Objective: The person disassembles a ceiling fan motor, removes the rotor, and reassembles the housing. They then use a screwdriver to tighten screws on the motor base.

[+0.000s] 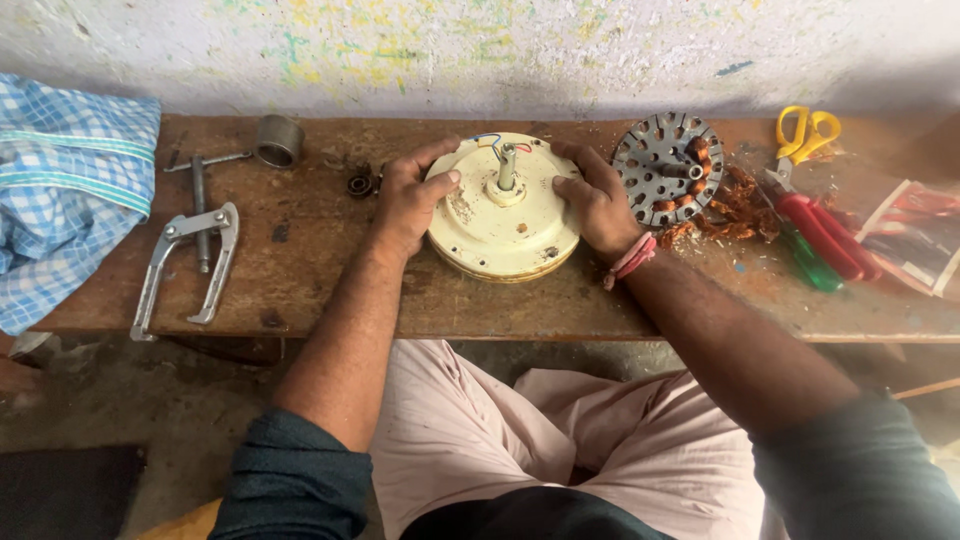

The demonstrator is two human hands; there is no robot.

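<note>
Paint-flecked wall plaster rises behind a worn wooden bench [300, 290] that runs across the view. At the middle of the bench lies a round cream-coloured motor housing [503, 225], flat side down, with a short metal shaft [507, 165] standing upright from its centre and thin blue and red wires curling beside the shaft. The left hand [408, 195] presses against the housing's left rim, thumb laid on the top face and fingers wrapped round the edge, grasping it. The right hand [597, 200] clasps the right rim the same way, with a pink thread band at the wrist. Just right of that hand lies a perforated metal stator disc [660, 165] with copper windings, amid loose scraps of copper wire. Farther right lie red-handled pliers [825, 235], a green-handled tool beside them, and yellow-handled scissors [805, 135]. At the left of the bench lie a 2-armed steel puller [190, 265], a short metal sleeve [278, 140], a small bearing [360, 184] and a blue checked cloth [65, 190].
</note>
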